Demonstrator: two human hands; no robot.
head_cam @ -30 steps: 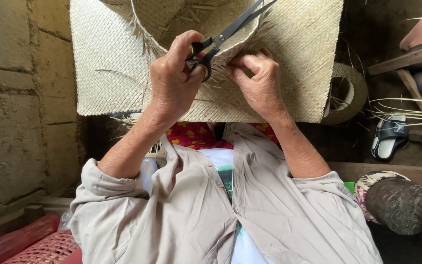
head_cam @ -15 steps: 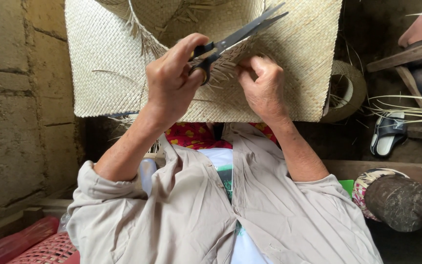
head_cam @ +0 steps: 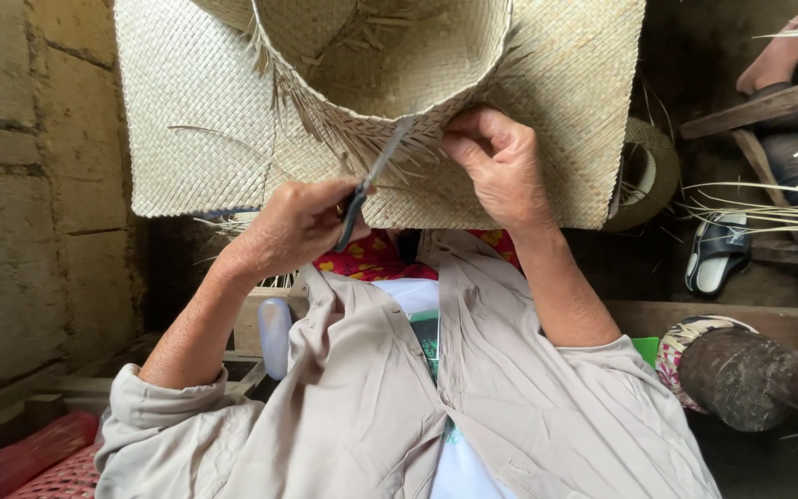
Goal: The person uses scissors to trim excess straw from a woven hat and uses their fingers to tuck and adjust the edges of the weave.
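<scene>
My left hand (head_cam: 293, 226) grips black-handled scissors (head_cam: 371, 180) whose blades point up into the loose straw ends along the rim of a woven straw hat (head_cam: 390, 65). The hat's crown opens toward me and its flat woven brim (head_cam: 187, 120) spreads wide behind it. My right hand (head_cam: 501, 166) pinches the crown's edge just right of the scissor tips, thumb underneath. Both forearms come out of beige rolled sleeves (head_cam: 353, 407).
A rough stone wall (head_cam: 20, 203) stands on the left. A dark round log (head_cam: 741, 374) with a woven band lies at lower right, a sandal (head_cam: 718, 254) and loose straw strips (head_cam: 768, 212) beyond it. Another person's bare foot (head_cam: 787, 46) rests at upper right. A red object (head_cam: 20, 457) sits lower left.
My left hand has dropped lower and swung the scissors from pointing up-right to pointing at the crown's frayed edge. The hat has tipped so its opening faces me.
</scene>
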